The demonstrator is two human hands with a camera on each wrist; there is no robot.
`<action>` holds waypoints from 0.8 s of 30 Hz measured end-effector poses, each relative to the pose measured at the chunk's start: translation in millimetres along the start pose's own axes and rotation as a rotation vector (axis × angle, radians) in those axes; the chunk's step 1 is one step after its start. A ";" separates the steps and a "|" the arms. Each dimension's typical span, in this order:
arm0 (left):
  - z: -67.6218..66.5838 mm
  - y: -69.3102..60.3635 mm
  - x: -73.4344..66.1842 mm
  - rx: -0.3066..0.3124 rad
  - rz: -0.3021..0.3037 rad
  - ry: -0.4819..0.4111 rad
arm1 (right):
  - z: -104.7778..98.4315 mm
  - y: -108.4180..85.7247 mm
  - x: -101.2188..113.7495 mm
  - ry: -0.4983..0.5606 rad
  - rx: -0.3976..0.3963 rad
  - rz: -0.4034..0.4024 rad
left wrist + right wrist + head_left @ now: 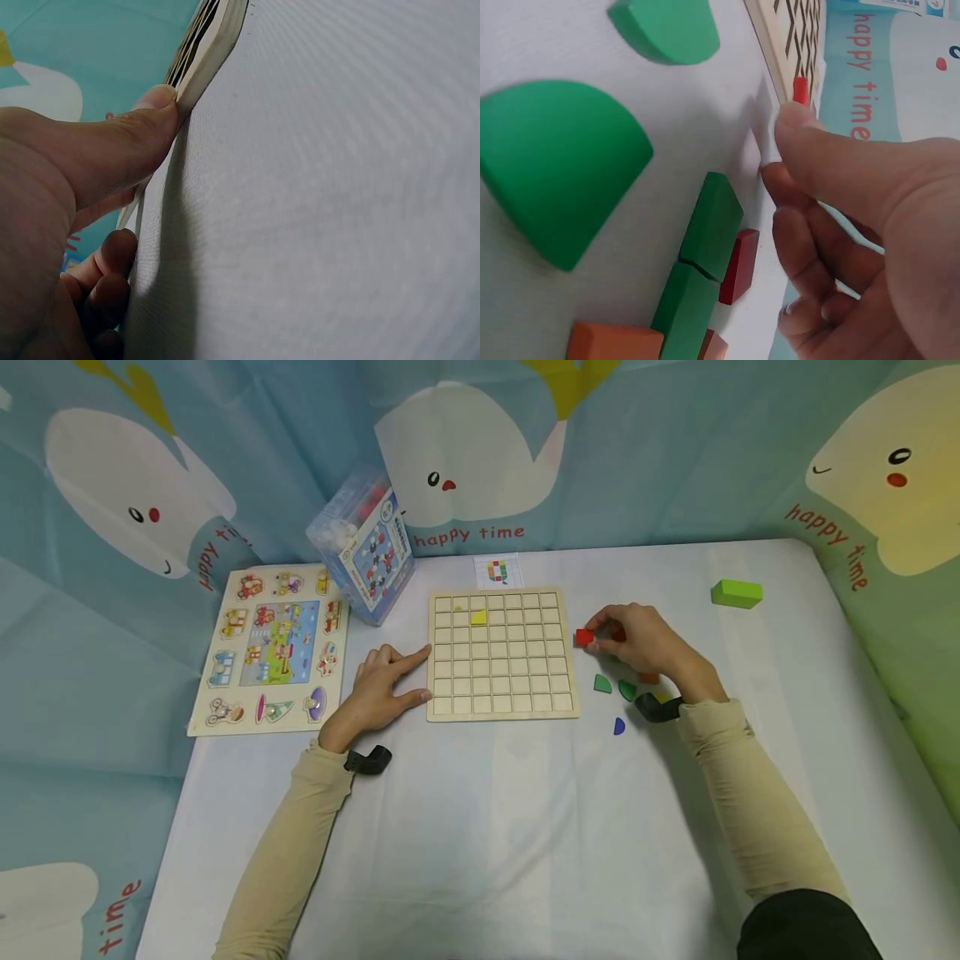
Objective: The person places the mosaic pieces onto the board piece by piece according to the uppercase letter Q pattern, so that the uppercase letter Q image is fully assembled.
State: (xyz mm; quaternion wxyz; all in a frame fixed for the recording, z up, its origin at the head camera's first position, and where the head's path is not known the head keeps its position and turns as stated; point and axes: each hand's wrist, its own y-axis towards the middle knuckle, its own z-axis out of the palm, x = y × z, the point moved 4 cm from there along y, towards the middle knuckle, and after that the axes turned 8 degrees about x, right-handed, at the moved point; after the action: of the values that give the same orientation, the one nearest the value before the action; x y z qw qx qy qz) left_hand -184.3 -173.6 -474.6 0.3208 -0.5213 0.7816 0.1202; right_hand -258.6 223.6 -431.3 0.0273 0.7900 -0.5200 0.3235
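Note:
A wooden grid board [498, 678] lies on the white table, with a yellow piece [478, 617] in one upper cell. My left hand [377, 687] touches the board's left edge with outstretched thumb and index finger; its other fingers are bent. Just off the board's right side, my right hand [643, 639] pinches a small red square block [584, 637] between thumb and fingertips. Below that hand lie green quarter-round pieces [562, 161], a blue half-round piece [618, 726] and an orange block [615, 341]. Longer green blocks [711, 225] and a dark red block [740, 266] show in the right wrist view.
A small pattern card [497, 572] lies behind the board. To the left are a picture puzzle board [212, 672] and a clear plastic box [373, 552] with a printed label. A bright green block [737, 594] stands at the right rear, before a patterned curtain [660, 452].

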 end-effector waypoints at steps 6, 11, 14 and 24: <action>-0.3 -0.1 -0.4 0.001 -0.005 -0.003 | -2.2 0.6 -1.2 0.056 -0.059 -0.018; 0.2 0.1 -0.2 0.003 -0.006 -0.006 | -1.2 3.1 -1.8 0.085 -0.131 -0.057; 1.0 0.1 1.1 0.001 -0.006 -0.003 | -0.2 5.4 -2.2 0.109 -0.173 -0.072; 0.7 1.1 1.1 0.005 -0.008 -0.006 | 3.5 21.2 2.2 0.213 -0.241 -0.090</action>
State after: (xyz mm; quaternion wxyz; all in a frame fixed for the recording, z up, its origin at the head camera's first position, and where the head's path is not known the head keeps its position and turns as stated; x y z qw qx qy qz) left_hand -185.3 -173.6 -476.0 0.3248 -0.5231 0.7790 0.1183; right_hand -274.1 210.8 -439.1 0.1915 0.7649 -0.5132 0.3390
